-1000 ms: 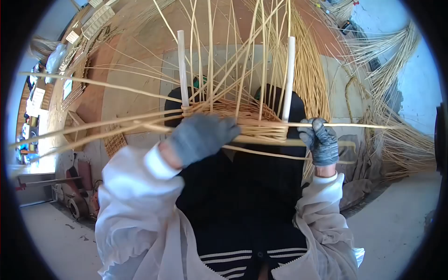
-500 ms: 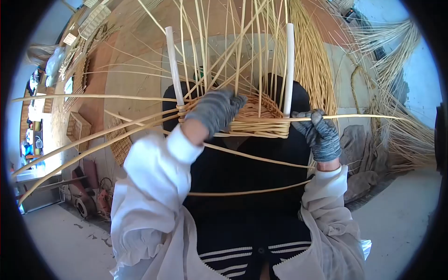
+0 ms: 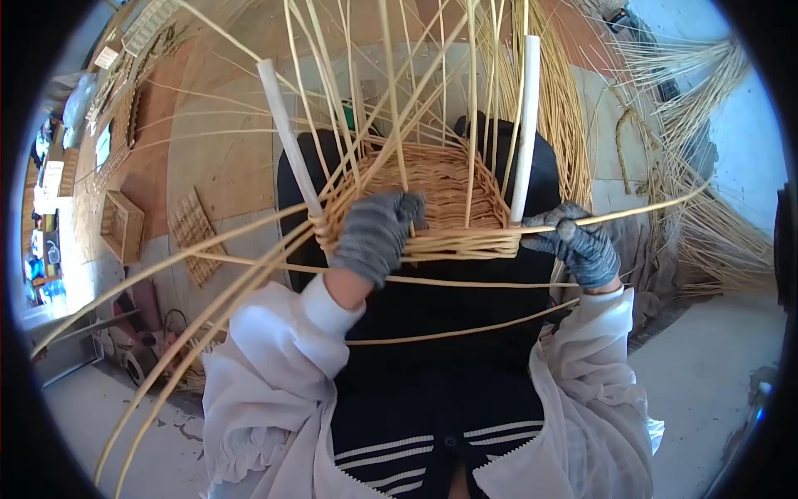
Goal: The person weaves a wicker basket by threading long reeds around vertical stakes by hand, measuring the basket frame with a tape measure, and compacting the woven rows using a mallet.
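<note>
A partly woven wicker basket rests on my lap, with upright willow stakes around it and a thick pale post at its left corner. Another pale post stands at the right corner. My left hand, in a grey glove, is closed over the near woven wall and a stake there. My right hand, gloved too, pinches a long willow rod just outside the right post. Several long rods stick out to the left from the left post.
A long bundle of willow rods lies beyond the basket. More rods are heaped at the right. On the left floor are a small wicker box, a woven panel and a tool with a wheel.
The basket has tipped, showing more of its woven inside. My left hand has come lower with it, and my right hand moved slightly right. The left rods now slope further down.
</note>
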Demonstrator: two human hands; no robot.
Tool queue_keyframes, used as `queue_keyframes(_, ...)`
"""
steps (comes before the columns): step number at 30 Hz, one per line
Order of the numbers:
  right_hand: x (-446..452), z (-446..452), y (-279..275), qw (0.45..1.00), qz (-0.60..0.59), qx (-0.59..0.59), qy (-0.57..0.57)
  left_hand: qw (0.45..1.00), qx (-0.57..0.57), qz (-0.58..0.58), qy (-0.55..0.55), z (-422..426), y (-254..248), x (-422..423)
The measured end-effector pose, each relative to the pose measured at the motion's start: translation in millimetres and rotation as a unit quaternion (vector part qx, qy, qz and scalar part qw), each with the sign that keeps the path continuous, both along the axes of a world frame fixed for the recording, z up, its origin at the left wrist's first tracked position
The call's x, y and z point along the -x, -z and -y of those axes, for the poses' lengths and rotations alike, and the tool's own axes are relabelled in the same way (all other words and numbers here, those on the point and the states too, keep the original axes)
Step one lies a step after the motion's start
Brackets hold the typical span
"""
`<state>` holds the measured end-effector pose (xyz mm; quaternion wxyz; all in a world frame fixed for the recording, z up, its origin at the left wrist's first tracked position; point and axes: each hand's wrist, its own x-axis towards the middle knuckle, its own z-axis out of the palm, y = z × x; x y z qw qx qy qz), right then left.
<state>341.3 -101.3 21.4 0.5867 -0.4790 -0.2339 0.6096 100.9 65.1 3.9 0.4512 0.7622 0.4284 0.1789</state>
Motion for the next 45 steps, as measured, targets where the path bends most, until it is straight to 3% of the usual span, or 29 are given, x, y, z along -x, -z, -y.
queue_keyframes(2,7.0,-5.5,-3.8,1.000,-0.008,-0.004,0.003,0.960,0.261,-0.097,-0.019,-14.1,-20.6,-7.0)
queue_keyframes(3,9.0,-7.1,-5.1,1.000,-0.014,-0.017,0.013,0.960,0.261,-0.095,-0.020,-13.7,-9.9,-2.2)
queue_keyframes(5,-1.3,-9.8,-0.4,1.000,-0.001,-0.021,-0.004,0.989,0.142,0.004,0.028,-15.8,3.4,2.1)
queue_keyframes(6,-4.7,-10.0,0.1,1.000,-0.005,-0.018,-0.019,0.968,0.249,-0.040,-0.018,-14.1,-8.6,-2.3)
queue_keyframes(11,-4.1,2.9,4.8,0.999,0.015,-0.017,-0.030,0.975,0.211,-0.056,-0.029,-7.9,-17.3,-6.0)
queue_keyframes(13,-5.7,3.7,11.7,0.999,-0.003,-0.027,-0.018,0.987,0.140,-0.067,-0.037,2.4,-31.3,-6.5)
queue_keyframes(14,-8.0,2.9,15.1,0.999,-0.025,-0.028,-0.014,0.991,-0.064,-0.075,-0.088,19.3,-28.5,-4.8)
queue_keyframes(15,-11.3,1.3,15.5,0.999,-0.044,-0.029,-0.010,0.991,-0.067,-0.072,-0.088,23.9,-27.6,-8.4)
queue_keyframes(16,-13.3,1.0,13.2,0.999,-0.034,-0.033,-0.025,0.966,-0.241,0.033,-0.086,28.7,-28.5,-13.7)
queue_keyframes(17,-13.1,1.5,11.9,0.999,-0.030,-0.034,-0.027,0.900,-0.405,0.137,-0.083,35.0,-31.4,-21.3)
queue_keyframes(18,-10.9,2.6,10.9,0.998,-0.027,-0.041,-0.027,0.932,-0.344,0.092,-0.072,44.2,-25.2,-33.7)
queue_keyframes(19,-10.1,2.7,9.7,0.998,-0.022,-0.049,-0.031,0.930,-0.346,0.099,-0.079,46.3,-17.1,-45.9)
queue_keyframes(20,-10.5,3.0,10.5,0.999,-0.013,-0.032,-0.037,0.960,-0.251,-0.121,-0.008,44.3,-9.2,-58.7)
queue_keyframes(21,-9.2,2.9,10.0,0.998,-0.007,-0.042,-0.040,0.930,-0.141,-0.333,0.065,41.8,-3.7,-67.7)
queue_keyframes(24,-3.8,4.2,8.7,0.999,-0.054,0.000,0.003,0.952,-0.148,-0.265,0.033,41.0,6.6,-62.7)
queue_keyframes(25,-2.4,6.8,9.3,0.997,0.000,0.025,0.067,0.952,-0.153,-0.264,0.034,37.6,1.9,-55.7)
queue_keyframes(27,-10.7,17.0,16.7,0.988,0.062,0.052,0.130,0.991,0.015,-0.083,0.105,29.6,-8.0,-42.2)
queue_keyframes(29,-34.4,27.2,30.3,0.950,-0.026,-0.086,0.299,0.990,0.026,-0.012,0.138,30.3,0.5,-41.6)
queue_keyframes(31,-52.1,15.5,26.4,0.935,0.046,-0.021,0.352,0.993,-0.008,-0.072,0.095,34.1,-0.5,-43.9)
queue_keyframes(33,-75.6,-18.7,3.1,0.944,0.250,-0.096,0.190,0.992,-0.036,-0.087,0.083,33.8,-2.2,-49.8)
queue_keyframes(35,-40.6,-82.3,-69.4,0.922,0.365,-0.067,0.109,0.991,0.023,-0.115,0.071,33.6,-0.6,-50.8)
queue_keyframes(37,-10.7,-142.4,-81.4,0.941,0.299,-0.151,0.044,0.991,-0.005,-0.116,0.063,34.4,3.4,-53.0)
queue_keyframes(38,-9.5,-175.8,-67.6,0.842,0.523,-0.123,0.043,0.990,-0.013,-0.133,0.038,34.0,2.3,-56.6)
queue_keyframes(39,-12.3,-198.1,-50.3,0.693,0.715,-0.089,0.040,0.988,-0.021,-0.150,0.012,33.7,1.2,-59.5)
queue_keyframes(40,-14.9,-202.8,-40.1,0.693,0.714,-0.092,0.040,0.986,-0.028,-0.166,-0.003,33.9,1.3,-62.2)
queue_keyframes(42,-15.1,-205.9,-25.7,0.795,0.584,-0.097,0.132,0.984,-0.039,-0.173,0.001,32.8,-5.4,-59.6)
queue_keyframes(43,-22.6,-177.8,-41.5,0.923,0.348,-0.094,0.136,0.983,-0.045,-0.180,0.010,34.4,-6.6,-57.8)
queue_keyframes(44,-45.5,-148.0,-28.1,0.946,0.185,-0.197,0.180,0.986,-0.015,-0.167,0.016,35.6,-2.3,-55.1)
queue_keyframes(45,-81.1,-106.7,-8.6,0.964,0.077,-0.185,0.173,0.984,-0.008,-0.175,0.027,38.5,-1.1,-53.3)
